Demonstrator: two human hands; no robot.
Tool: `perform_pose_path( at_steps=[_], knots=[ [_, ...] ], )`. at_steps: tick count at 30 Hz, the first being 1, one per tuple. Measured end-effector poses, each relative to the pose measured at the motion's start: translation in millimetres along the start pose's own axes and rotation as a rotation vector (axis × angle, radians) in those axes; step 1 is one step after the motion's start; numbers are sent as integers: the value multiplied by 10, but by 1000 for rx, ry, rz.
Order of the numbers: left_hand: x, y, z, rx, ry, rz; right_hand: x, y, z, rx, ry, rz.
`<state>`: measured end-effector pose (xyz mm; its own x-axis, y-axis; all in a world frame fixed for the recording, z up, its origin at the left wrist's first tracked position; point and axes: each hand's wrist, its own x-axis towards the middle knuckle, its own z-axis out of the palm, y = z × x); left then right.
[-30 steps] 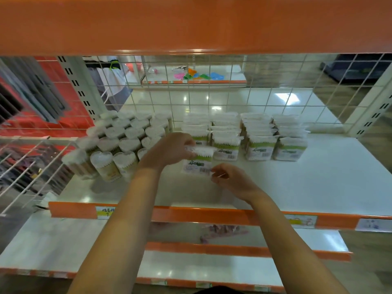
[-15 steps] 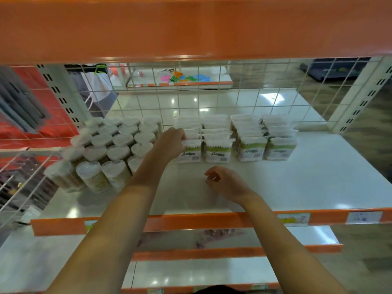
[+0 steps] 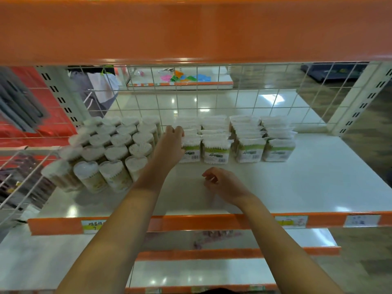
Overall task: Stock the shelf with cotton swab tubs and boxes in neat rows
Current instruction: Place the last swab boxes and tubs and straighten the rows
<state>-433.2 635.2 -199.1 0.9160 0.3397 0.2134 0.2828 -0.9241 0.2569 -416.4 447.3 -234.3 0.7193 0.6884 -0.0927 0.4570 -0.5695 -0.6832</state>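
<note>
On the white shelf (image 3: 297, 183) stand heart-shaped cotton swab tubs (image 3: 114, 153) in rows at the left and clear swab boxes with green labels (image 3: 233, 143) in four rows at the middle. My left hand (image 3: 171, 143) rests against the front box of the leftmost row (image 3: 191, 152), fingers curled over its left top edge. My right hand (image 3: 224, 183) hovers low over the bare shelf in front of the boxes, fingers loosely curled, holding nothing.
An orange shelf edge (image 3: 191, 28) hangs overhead. A wire grid back panel (image 3: 244, 98) stands behind the goods, and a wire divider (image 3: 23, 170) at the left. The orange front rail with price tags (image 3: 292, 221) runs along the shelf front. Lower shelves (image 3: 42, 262) lie below.
The box my hands held in front has been pushed back into the leftmost row. My right hand has let go and stays low on the shelf; my left hand went back with the box.
</note>
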Motion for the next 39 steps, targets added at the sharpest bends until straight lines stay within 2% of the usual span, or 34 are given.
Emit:
perform_pose_path(
  at_steps=[13, 17, 21, 27, 32, 39],
  knots=[
    [-548, 187, -142, 43, 127, -89, -44, 81, -47, -100, -29, -58],
    [-863, 277, -33, 35, -14, -215, -52, 80, 18, -194, -51, -109],
    [-1144, 221, 56, 7, -80, -338, -57, 39, 80, -268, -88, -169],
    [-1587, 146, 81, 69, 64, -484, -83, -47, 200, -285, -141, -250],
    [-1780, 19, 42, 5, 108, -580, -172, -111, 299, -276, -169, -283],
    [-1872, -314, -50, -32, 132, -564, -24, -484, 505, -157, -142, -180]
  ],
)
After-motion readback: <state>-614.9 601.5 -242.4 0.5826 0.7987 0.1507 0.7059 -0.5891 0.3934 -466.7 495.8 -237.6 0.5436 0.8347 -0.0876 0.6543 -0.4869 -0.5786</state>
